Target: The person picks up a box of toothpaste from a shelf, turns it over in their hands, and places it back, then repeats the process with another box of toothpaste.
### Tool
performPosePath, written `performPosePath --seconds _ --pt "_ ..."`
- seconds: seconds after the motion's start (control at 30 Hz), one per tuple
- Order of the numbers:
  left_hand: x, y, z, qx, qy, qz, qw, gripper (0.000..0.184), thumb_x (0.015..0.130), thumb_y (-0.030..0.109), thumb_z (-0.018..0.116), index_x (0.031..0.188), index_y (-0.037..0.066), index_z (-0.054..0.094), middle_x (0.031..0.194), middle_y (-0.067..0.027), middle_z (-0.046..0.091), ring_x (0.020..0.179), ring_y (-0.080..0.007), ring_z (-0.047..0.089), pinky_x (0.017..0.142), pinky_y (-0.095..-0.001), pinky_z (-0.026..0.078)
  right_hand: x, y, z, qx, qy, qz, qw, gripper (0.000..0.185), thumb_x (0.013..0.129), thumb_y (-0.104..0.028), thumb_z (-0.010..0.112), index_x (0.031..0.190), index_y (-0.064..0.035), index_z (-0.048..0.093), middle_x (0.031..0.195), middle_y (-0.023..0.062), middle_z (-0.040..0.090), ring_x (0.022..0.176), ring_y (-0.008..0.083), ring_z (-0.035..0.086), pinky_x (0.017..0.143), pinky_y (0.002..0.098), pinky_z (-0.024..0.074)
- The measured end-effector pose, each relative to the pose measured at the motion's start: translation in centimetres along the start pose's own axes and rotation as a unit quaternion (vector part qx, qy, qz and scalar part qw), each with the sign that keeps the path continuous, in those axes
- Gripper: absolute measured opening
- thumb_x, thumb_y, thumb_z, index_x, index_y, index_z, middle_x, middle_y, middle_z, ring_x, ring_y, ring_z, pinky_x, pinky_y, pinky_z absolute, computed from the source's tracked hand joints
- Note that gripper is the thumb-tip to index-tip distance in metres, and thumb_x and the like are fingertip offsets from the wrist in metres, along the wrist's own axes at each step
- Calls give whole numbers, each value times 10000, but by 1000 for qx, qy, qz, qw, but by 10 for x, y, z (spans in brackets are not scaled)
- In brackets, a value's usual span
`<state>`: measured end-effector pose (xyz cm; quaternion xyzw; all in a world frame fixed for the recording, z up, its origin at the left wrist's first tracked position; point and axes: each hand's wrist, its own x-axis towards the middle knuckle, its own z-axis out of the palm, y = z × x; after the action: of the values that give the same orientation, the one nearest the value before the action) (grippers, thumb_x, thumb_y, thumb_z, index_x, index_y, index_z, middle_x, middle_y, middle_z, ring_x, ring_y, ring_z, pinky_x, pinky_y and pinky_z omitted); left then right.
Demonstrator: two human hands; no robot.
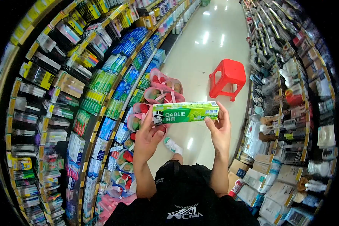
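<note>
One green carton (188, 115): likely light, stiff, dentable; hold at ends, where left hand (146, 142) and right hand (220, 132) clamp, far-side fingertips unclear.

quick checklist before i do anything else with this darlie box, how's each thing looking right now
1. Left hand gripping its end of the Darlie box: ok
2. Right hand gripping the other end: ok
3. Brand name in view: ok, it reads upright between the hands
4. End flaps closed: cannot tell, the hands are over the ends
5. Aisle floor free of obstacles: not ok, a red stool stands on it, ahead and to the right
6. Left hand not touching the pink bags: cannot tell, it overlaps them in this view
</note>
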<state>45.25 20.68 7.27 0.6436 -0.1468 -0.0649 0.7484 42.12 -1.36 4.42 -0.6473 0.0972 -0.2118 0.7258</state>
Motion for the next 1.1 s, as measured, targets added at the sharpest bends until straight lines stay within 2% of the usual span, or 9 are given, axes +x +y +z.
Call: performPosePath --seconds 0.2,0.37,0.43,0.67,0.7,0.77,0.9,1.0,1.1 --pt "75 -18 -33 57 31 16 998 702 872 212 611 1417 -17 232 1351 -112 353 1134 -169 475 936 -298 404 73 33 48 -13 -5 47 999 620 802 -39 671 1344 -41 371 992 42 548 872 102 537 721 196 428" --pt "107 -43 -67 79 94 -16 992 662 862 46 595 1417 -3 238 1333 -96 303 1076 -170 514 881 -289 459 121 84 91 -1 -47 40 998 623 805 -45 663 1349 -29 361 1219 92 357 926 129 534 762 237 466" --pt "112 -45 -77 102 147 -14 984 656 893 200 600 1414 -6 260 1271 -82 363 942 -139 540 850 -281 426 136 88 114 1 -90 83 992 601 814 -28 644 1347 -37 366 1178 70 457 998 124 516 818 253 449" --pt "125 -93 -137 163 319 -160 920 615 908 213 577 1431 84 279 1224 -63 439 958 -128 506 907 -273 382 199 176 196 48 -248 102 962 497 846 -70 621 1293 -28 408 1125 80 477 966 136 541 765 244 482" --pt "133 -105 -141 157 356 -104 915 555 900 98 568 1408 121 346 1180 -51 394 811 -82 423 684 -181 409 205 190 208 47 -262 122 956 497 846 -66 620 1291 -28 403 1116 81 491 959 136 542 762 242 481" --pt "141 -122 -149 156 409 -150 887 556 908 115 562 1414 112 332 1145 -42 428 836 -80 441 703 -183 408 225 202 230 98 -319 220 917 460 844 -54 617 1245 -17 393 1075 90 522 931 134 549 757 250 480" --pt "159 -161 -176 47 513 -174 839 543 924 163 549 1406 59 322 1198 -73 511 1025 -123 488 881 -243 382 249 256 277 87 -391 213 891 354 857 -39 602 1157 -44 415 1081 67 537 1018 140 526 853 264 440" --pt "174 -178 -201 31 584 -179 791 576 909 249 577 1379 10 344 1335 -143 433 1234 -217 410 1010 -315 326 268 289 320 106 -455 113 877 390 835 -48 617 1164 -5 411 1082 117 497 933 168 548 749 274 486" --pt "191 -201 -240 -17 634 -159 757 544 893 235 601 1345 19 388 1255 -83 464 1165 -185 461 993 -351 381 286 307 369 -37 -488 -23 872 525 818 -136 628 1275 -22 394 1160 176 416 1109 307 417 959 371 349"
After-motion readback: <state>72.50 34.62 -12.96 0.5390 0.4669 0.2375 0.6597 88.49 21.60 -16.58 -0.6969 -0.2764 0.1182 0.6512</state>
